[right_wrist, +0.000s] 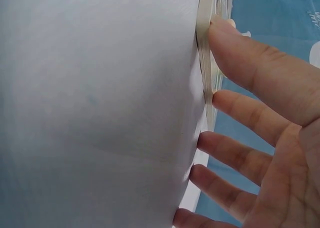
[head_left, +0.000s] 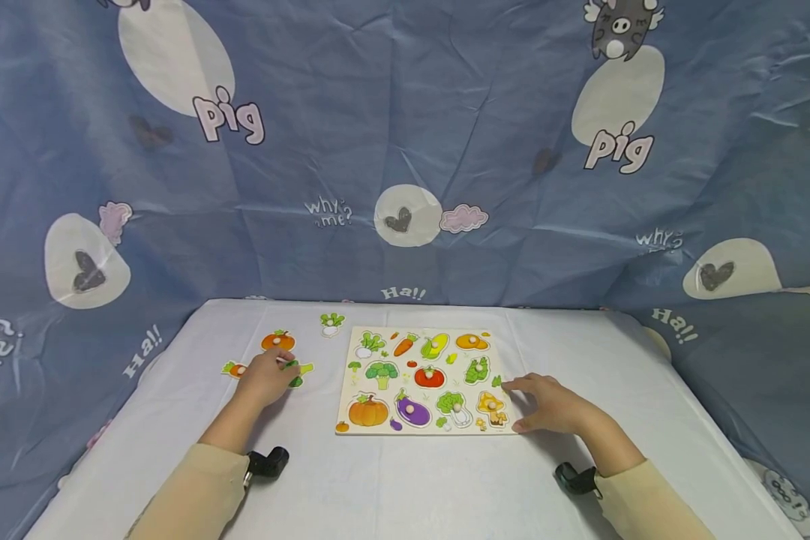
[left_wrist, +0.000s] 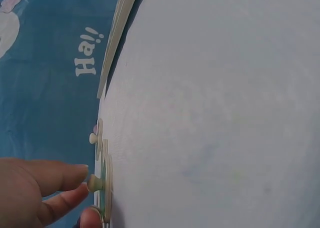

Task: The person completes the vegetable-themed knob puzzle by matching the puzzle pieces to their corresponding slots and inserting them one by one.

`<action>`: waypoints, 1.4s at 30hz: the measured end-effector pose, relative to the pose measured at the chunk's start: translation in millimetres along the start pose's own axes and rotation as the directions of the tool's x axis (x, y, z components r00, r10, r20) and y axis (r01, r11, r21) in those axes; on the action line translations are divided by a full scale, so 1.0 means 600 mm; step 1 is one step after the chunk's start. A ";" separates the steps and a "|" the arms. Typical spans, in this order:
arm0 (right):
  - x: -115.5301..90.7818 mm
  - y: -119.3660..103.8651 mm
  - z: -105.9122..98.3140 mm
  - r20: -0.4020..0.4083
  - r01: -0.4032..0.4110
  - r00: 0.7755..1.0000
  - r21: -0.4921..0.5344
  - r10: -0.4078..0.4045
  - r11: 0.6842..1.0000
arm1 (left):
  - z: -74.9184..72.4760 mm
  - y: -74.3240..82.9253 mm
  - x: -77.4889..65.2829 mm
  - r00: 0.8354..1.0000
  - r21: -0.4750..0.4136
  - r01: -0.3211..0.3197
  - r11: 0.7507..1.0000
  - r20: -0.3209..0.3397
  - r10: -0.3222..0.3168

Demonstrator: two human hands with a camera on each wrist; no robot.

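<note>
My left hand pinches the small wooden knob of a green vegetable puzzle piece between thumb and fingertips. The piece has a yellow-green stalk and lies low over the white table, partly hidden by the hand. A wooden vegetable puzzle board lies to its right, with printed vegetables such as a tomato, an eggplant and corn. My right hand touches the board's right side with fingers spread. In the right wrist view its thumb rests at the board's edge and the other fingers extend alongside.
Near the left hand lie an orange pumpkin piece and a carrot-coloured piece. A white radish piece is farther back, left of the board. Behind the table hangs a blue patterned cloth.
</note>
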State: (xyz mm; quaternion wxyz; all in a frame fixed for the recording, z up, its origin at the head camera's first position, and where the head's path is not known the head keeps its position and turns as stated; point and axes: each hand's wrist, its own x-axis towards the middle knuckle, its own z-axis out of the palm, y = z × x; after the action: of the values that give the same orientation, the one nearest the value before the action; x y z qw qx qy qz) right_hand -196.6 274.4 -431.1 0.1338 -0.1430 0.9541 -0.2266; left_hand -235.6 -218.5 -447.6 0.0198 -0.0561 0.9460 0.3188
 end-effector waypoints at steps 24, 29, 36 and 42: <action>-0.001 0.000 0.000 0.001 0.014 1.000 -0.007 -0.014 1.000 | 0.002 -0.003 0.002 0.998 -0.016 -0.050 0.999 0.043 0.051; -0.001 0.001 0.001 -0.001 0.014 1.000 -0.006 -0.014 1.000 | 0.004 -0.001 0.000 0.997 -0.008 -0.059 0.998 0.042 0.059; -0.002 -0.001 0.000 0.000 0.013 1.000 -0.015 -0.013 1.000 | 0.007 0.008 -0.004 0.997 -0.006 -0.057 0.998 0.055 0.057; -0.003 -0.004 -0.002 0.001 0.012 1.000 -0.007 -0.012 1.000 | 0.007 0.018 -0.010 0.996 -0.002 -0.074 0.997 0.054 0.074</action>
State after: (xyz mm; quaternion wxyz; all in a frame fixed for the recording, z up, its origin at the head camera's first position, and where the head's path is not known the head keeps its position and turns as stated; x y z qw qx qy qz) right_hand -194.7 273.5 -428.7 0.1325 -0.1492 0.9540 -0.2239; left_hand -231.1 -206.6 -444.0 0.0338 -0.0124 0.9465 0.3207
